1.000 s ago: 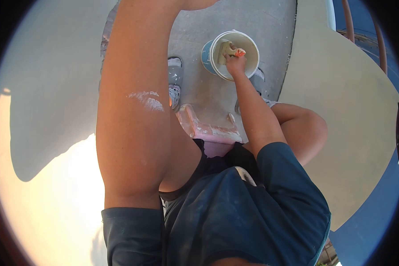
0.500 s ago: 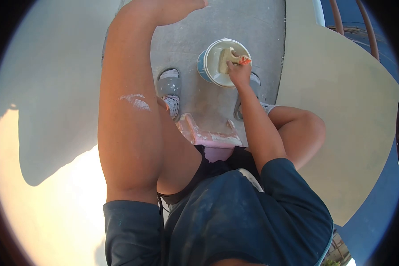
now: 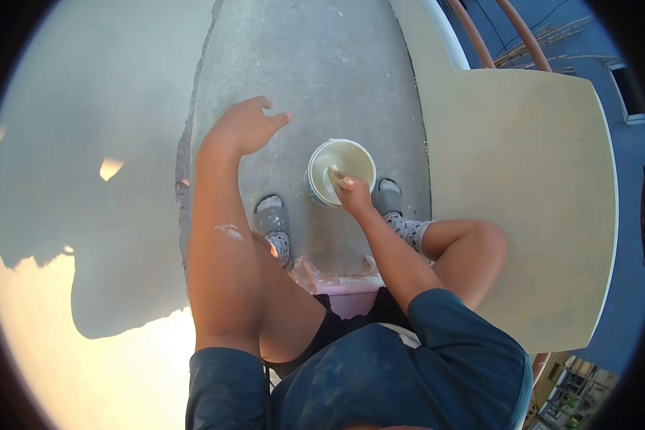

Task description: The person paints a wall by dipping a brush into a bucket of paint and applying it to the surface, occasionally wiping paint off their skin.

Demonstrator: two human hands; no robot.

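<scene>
My right hand (image 3: 355,196) is closed around the handle of a paintbrush (image 3: 346,183), over the near right rim of a paint bucket (image 3: 371,159). The brush head points down into the bucket, and its bristles are mostly hidden by the handle and fingers. Pale, cream-coloured paint coats the bucket's inner wall. To the left of the bucket, my left hand (image 3: 249,129) hangs above the floor with thumb and fingers apart, holding nothing. A white paint smear marks my left forearm.
I sit on a paint-spattered pink stool (image 3: 347,284), my sandalled feet on either side near the bucket. A pale wall (image 3: 122,79) rises at left, partly sunlit. At right is a low cream wall (image 3: 523,179) with brown rails (image 3: 527,32) beyond it on the grey concrete floor's (image 3: 315,64) far side.
The view has shifted, so the bucket sits lower in it. My left hand has come fully into view. The brush has turned from showing its broad side to pointing down inside the bucket.
</scene>
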